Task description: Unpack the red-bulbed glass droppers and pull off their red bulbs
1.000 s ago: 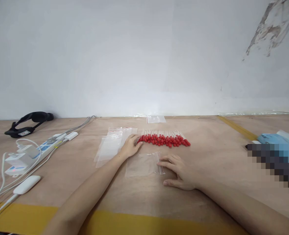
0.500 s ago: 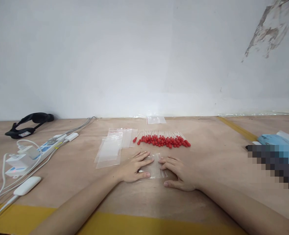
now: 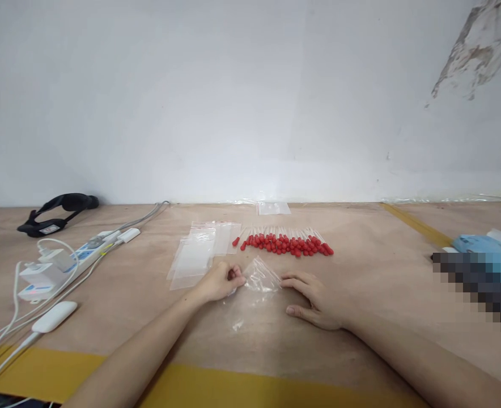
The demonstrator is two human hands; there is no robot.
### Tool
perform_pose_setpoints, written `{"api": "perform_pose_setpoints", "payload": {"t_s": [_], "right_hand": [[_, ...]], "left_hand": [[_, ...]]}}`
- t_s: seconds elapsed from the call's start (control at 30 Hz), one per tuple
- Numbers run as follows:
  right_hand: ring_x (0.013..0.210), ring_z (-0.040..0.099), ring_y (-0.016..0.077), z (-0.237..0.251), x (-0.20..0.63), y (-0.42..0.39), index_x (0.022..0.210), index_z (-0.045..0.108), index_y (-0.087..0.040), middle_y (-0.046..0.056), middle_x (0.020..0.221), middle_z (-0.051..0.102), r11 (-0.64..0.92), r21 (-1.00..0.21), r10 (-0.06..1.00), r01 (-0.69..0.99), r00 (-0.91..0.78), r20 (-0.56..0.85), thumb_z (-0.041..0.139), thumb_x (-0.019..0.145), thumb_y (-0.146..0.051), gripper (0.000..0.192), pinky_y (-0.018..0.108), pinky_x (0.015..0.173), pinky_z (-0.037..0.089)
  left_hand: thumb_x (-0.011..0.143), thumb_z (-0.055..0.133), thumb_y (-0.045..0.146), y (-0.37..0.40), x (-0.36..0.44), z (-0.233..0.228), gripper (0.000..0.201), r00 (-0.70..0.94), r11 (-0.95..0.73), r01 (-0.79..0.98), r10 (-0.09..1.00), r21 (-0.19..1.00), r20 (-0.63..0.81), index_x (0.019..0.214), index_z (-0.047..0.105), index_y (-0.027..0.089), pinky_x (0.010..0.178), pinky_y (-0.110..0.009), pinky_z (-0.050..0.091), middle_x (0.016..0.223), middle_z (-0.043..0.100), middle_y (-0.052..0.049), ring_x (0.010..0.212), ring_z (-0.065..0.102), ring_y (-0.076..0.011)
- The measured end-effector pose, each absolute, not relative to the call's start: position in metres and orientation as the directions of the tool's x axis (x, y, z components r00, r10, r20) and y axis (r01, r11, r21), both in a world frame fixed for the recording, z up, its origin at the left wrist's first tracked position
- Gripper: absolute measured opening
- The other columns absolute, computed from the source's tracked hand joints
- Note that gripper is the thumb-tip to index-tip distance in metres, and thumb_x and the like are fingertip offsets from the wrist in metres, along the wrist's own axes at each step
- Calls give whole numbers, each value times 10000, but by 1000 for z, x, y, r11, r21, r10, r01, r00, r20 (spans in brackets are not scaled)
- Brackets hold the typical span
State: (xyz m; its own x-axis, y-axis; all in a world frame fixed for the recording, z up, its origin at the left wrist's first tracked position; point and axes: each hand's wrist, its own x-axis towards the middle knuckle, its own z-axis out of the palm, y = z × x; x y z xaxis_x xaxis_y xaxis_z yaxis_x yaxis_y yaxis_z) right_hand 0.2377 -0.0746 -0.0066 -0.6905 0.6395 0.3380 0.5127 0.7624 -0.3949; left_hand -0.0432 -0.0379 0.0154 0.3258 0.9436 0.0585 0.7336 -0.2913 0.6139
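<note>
A clear zip bag (image 3: 262, 277) lies between my hands, tilted and partly lifted off the table. My left hand (image 3: 223, 281) pinches its left edge between thumb and fingers. Beside the bag's right corner, my right hand (image 3: 316, 300) rests on the table with its fingers apart; the fingertips come close to the bag, and I cannot tell whether they touch it. Beyond the bag lies a row of red-tipped white sticks (image 3: 291, 245), heads toward me. Several flat zip bags (image 3: 195, 252) overlap to the left of the sticks.
Another small bag (image 3: 274, 208) lies by the wall. On the left are a power strip (image 3: 80, 258) with plugs and cables, a white adapter (image 3: 55, 316) and a black strap-like object (image 3: 57, 215). A blue packet (image 3: 482, 252) and a blurred-out dark object (image 3: 475, 289) lie at right.
My left hand has gone from lying flat on the bag to pinching its left edge, and the bag has turned and risen. My right hand has hardly moved.
</note>
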Motion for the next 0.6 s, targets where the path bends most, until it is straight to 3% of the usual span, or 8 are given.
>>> {"api": "perform_pose_setpoints", "payload": {"t_s": [0.1, 0.17, 0.27, 0.37, 0.47, 0.6], "right_hand": [[1121, 418, 223, -6, 238, -75, 1179, 449, -213, 110, 1247, 428, 750, -391, 654, 533, -686, 319, 459, 804, -463, 450, 400, 935, 353], [1120, 416, 221, -4, 238, -76, 1175, 451, -210, 111, 1247, 423, 744, -392, 661, 542, -685, 307, 447, 810, -465, 445, 395, 934, 355], [1117, 418, 219, -3, 237, -76, 1167, 455, -210, 109, 1239, 427, 743, -390, 661, 543, -686, 304, 440, 813, -467, 438, 390, 931, 359], [1112, 420, 220, -3, 237, -76, 1164, 459, -213, 106, 1230, 434, 747, -386, 658, 541, -686, 312, 441, 813, -465, 433, 393, 928, 360], [1100, 428, 223, -3, 237, -76, 1164, 463, -210, 110, 1224, 439, 751, -384, 655, 537, -683, 323, 443, 812, -464, 435, 398, 920, 367], [1104, 432, 228, -3, 238, -76, 1186, 464, -203, 115, 1232, 440, 748, -383, 658, 543, -684, 315, 441, 812, -469, 460, 403, 923, 371]], "left_hand": [[717, 510, 398, -25, -70, 27, 229, 73, -227, 739, 963, 634, 260, 718, 524, 170, 531, -216, 373, 628, 549, 14, 586, 514, -127], [734, 485, 397, -14, -94, 31, 225, -174, -122, 757, 909, 642, 378, 773, 501, 177, 548, -226, 381, 658, 547, 7, 616, 533, -141], [733, 494, 384, 0, -128, 29, 279, -391, 109, 793, 846, 599, 362, 927, 458, 187, 540, -255, 377, 668, 550, 1, 625, 549, -177], [711, 523, 334, 4, -144, 22, 332, -434, 291, 847, 861, 445, 263, 987, 440, 167, 618, -318, 399, 793, 580, -67, 763, 565, -250], [695, 545, 325, -1, -139, 19, 366, -416, 347, 907, 829, 240, 374, 1000, 461, 143, 734, -404, 380, 972, 540, -154, 948, 498, -333], [747, 508, 319, -7, -110, 27, 311, -163, 89, 985, 767, 149, 621, 1017, 489, 166, 838, -379, 346, 1017, 533, -107, 991, 468, -276]]}}
